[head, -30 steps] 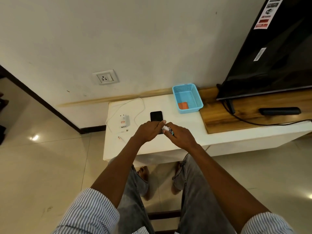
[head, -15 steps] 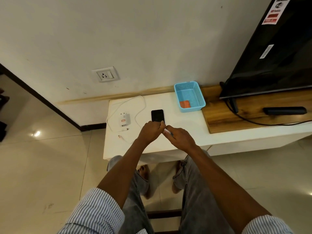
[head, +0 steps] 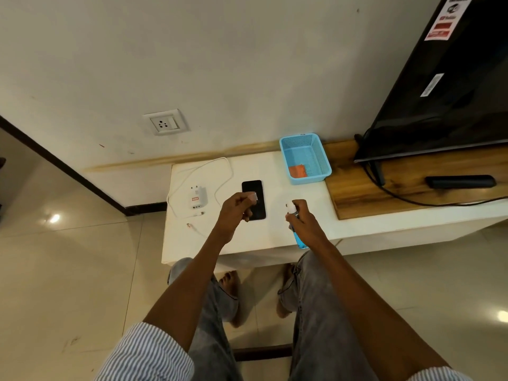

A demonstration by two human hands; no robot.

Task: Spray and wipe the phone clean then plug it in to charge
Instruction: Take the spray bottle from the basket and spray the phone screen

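Note:
A black phone (head: 254,188) lies flat, screen up, on the white table (head: 247,237). My left hand (head: 236,209) hovers over the phone's near half and pinches a small clear cap (head: 252,197). To the right, my right hand (head: 305,222) grips a small spray bottle (head: 298,237) with blue liquid, its white nozzle (head: 290,207) bare and pointing up and to the left. A white charger plug (head: 197,198) and its white cable (head: 220,171) lie left of the phone. A wall socket (head: 164,122) sits above the table.
A blue plastic basket (head: 319,152) with an orange cloth (head: 297,171) inside stands at the table's back right. Further right, a wooden board (head: 357,188) carries a television (head: 445,92), a black remote (head: 460,181) and a dark cord (head: 412,200). My knees are under the table's front edge.
My hands were together at the bottle; now they are apart. The left hand has pulled the cap off and moved left over the phone, and the right hand has moved right with the bottle.

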